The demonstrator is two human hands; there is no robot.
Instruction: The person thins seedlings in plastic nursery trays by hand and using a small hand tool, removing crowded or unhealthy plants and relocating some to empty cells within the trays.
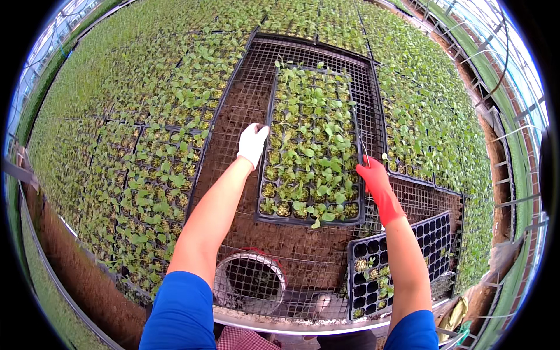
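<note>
A black plastic seedling tray (pixel 313 221) full of young green seedlings lies in front of me on a wire mesh bench (pixel 236 100). My left hand (pixel 253 143), in a white glove, grips the tray's left rim. At its right rim is my right hand (pixel 376 181) in a red glove, the fingers bent around a thin, stick-like item (pixel 366 151); whether they also hold the rim cannot be told. A second black tray (pixel 372 288), mostly empty cells with a few seedlings, lies below my right forearm.
Trays of seedlings (pixel 162 175) crowd the left side, and more (pixel 428 118) stand at the right and beyond. Under the mesh near me is a round bucket (pixel 251 282). The bench's pale front edge (pixel 280 326) runs close to my body.
</note>
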